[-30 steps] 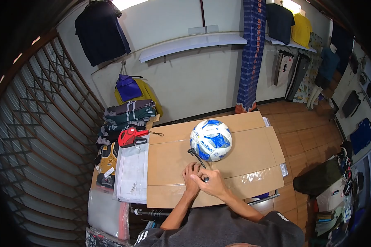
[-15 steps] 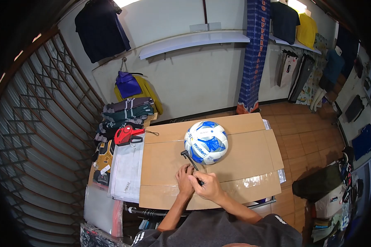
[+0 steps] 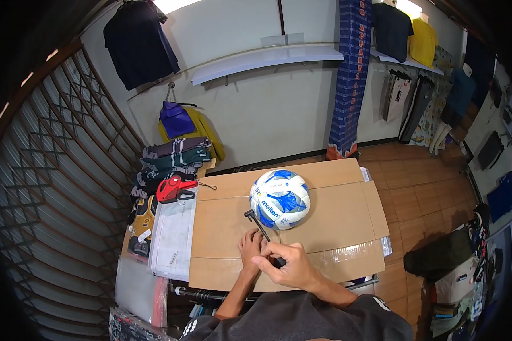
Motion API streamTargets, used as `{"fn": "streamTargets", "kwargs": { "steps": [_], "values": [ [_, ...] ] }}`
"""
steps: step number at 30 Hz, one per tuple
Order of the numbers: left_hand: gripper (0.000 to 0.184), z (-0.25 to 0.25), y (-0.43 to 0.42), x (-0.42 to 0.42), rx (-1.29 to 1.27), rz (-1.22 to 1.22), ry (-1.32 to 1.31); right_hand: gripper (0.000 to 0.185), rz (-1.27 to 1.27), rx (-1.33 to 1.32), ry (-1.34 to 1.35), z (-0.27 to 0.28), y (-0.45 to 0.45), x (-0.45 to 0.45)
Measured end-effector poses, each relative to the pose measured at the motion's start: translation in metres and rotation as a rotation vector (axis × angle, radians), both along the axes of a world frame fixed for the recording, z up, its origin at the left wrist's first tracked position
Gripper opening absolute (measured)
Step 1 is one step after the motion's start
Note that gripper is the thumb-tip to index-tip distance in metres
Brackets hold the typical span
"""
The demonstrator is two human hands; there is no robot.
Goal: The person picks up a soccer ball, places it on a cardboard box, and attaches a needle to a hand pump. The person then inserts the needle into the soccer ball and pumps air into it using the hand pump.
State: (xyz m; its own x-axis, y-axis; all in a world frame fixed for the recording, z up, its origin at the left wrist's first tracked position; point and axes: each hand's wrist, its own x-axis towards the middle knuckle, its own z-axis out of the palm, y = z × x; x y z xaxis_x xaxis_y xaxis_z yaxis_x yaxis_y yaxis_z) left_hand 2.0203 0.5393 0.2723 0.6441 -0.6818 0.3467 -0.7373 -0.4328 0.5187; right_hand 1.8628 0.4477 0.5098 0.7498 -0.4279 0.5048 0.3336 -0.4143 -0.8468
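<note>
My right hand (image 3: 293,266) is closed around the lower end of a slim black tool (image 3: 259,225). A short crosspiece tops its far end, near the ball's lower left; its exact kind I cannot make out. Just left of it, my left hand (image 3: 250,250) rests on the cardboard (image 3: 222,227) with its fingers apart, holding nothing. Part of that hand is hidden behind the right one. A white and blue football (image 3: 280,199) marked "molten" sits on the cardboard beyond both hands.
Left of the cardboard lie a red and black handheld device (image 3: 176,189), a white plastic-wrapped packet (image 3: 173,233) and folded clothes (image 3: 173,153). A brown folding grille (image 3: 68,170) runs along the left. More clothes (image 3: 449,256) are piled at the right.
My right hand has moved slightly right and turned, with the tool still in it. The fingers of my left hand have spread out more. The ball appears slightly further left.
</note>
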Motion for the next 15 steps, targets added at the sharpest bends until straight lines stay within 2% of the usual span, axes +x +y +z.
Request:
{"fn": "streamTargets", "kwargs": {
  "steps": [2,4,11,15],
  "values": [
    [0.041,-0.002,0.001,0.002,-0.015,-0.018,0.016,0.023,-0.029,-0.06,-0.031,-0.001,-0.001,0.005],
    [0.04,-0.002,0.004,0.003,-0.027,-0.048,0.016,0.022,-0.08,-0.166,-0.003,-0.027,-0.003,0.02],
    [0.039,0.003,0.001,0.0,-0.003,-0.016,-0.009,0.023,-0.117,-0.109,0.051,-0.084,0.002,0.03],
    [0.036,0.004,0.002,0.0,0.001,-0.018,-0.011,0.024,-0.126,-0.097,0.059,-0.092,0.007,0.031]
  ]
}}
